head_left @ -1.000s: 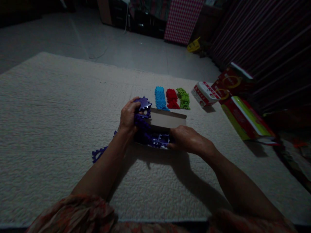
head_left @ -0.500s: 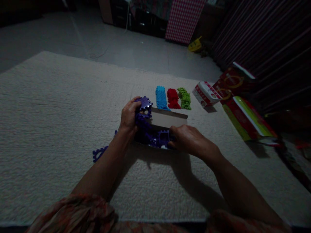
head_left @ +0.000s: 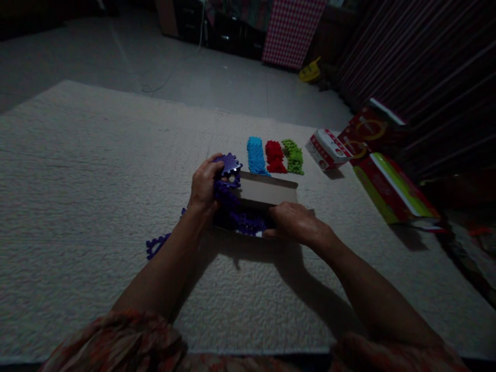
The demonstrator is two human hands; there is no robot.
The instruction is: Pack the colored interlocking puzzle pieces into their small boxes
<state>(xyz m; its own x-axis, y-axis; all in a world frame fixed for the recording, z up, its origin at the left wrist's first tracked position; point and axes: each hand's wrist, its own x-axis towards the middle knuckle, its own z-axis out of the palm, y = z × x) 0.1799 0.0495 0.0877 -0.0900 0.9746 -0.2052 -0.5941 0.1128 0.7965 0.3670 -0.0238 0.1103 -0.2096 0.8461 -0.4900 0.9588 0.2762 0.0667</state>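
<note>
My left hand [head_left: 203, 183] is closed round a stack of purple interlocking toy tiles [head_left: 229, 164] with notched edges, held at the left end of an open cardboard box [head_left: 267, 189]. More purple tiles [head_left: 248, 223] lie inside the box. At its right end, my right hand [head_left: 292, 222] reaches in with curled fingers; the box and shadow hide the fingertips and anything in them. A loose purple tile [head_left: 156, 245] rests on the cloth beside my left forearm. Another purple piece shows partly behind that wrist.
Beyond the box lie groups of blue tiles [head_left: 256, 154], red tiles [head_left: 275, 156] and green tiles [head_left: 293, 156]. To the right are a red-and-white box [head_left: 327, 150], a dark red box [head_left: 368, 129] and a red-and-green package [head_left: 401, 188]. A pale quilted cloth [head_left: 96, 170] lies underneath.
My right hand has moved slightly left and lower into the box. The square purple tile by its fingers has dropped from sight. My left hand keeps its hold on the stack.
</note>
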